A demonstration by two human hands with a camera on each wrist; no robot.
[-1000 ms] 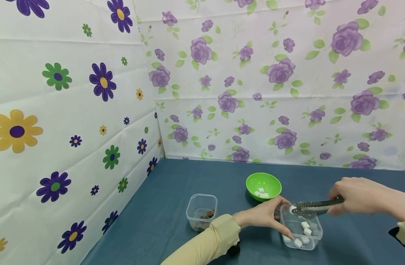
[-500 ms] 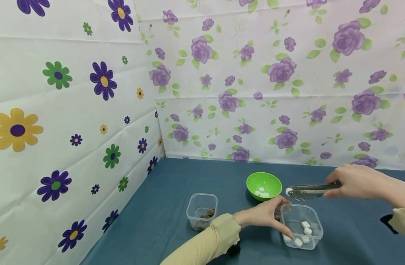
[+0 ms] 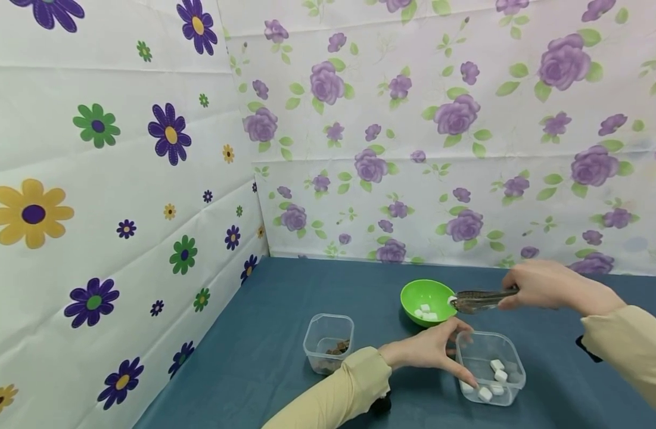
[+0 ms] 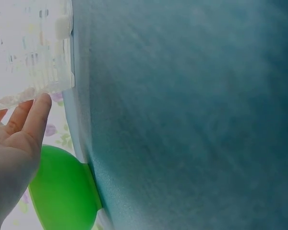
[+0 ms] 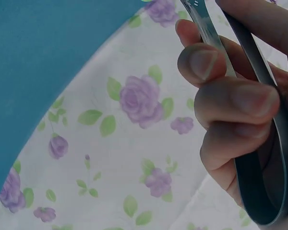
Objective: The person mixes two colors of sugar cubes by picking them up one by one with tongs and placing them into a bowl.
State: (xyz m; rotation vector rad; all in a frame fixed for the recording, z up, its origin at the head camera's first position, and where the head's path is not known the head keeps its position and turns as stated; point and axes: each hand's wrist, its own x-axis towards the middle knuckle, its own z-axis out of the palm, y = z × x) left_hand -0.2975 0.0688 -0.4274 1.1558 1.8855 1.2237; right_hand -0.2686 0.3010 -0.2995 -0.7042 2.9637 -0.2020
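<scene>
My right hand (image 3: 547,287) grips metal tongs (image 3: 480,300), whose tips pinch a white cube (image 3: 453,300) at the right rim of the green bowl (image 3: 413,295). Several white cubes lie inside that bowl. In the right wrist view the fingers (image 5: 235,100) curl round the tongs' arms. My left hand (image 3: 426,348) steadies a clear plastic container (image 3: 515,390) by its left side, thumb in front and fingers behind. Several white cubes (image 3: 500,376) sit in this container. The left wrist view has the fingertips (image 4: 44,98) against the container, with the green bowl (image 4: 62,191) close by.
A second clear container (image 3: 328,319) with small brown pieces (image 3: 338,347) stands left of the left forearm. The dark blue tabletop (image 3: 274,333) meets flowered cloth walls (image 3: 328,196) at the back and left.
The right hand has lifted the tongs and a white cube out of the clear container and carried them left and away to the green bowl's rim. The left hand has stayed put.
</scene>
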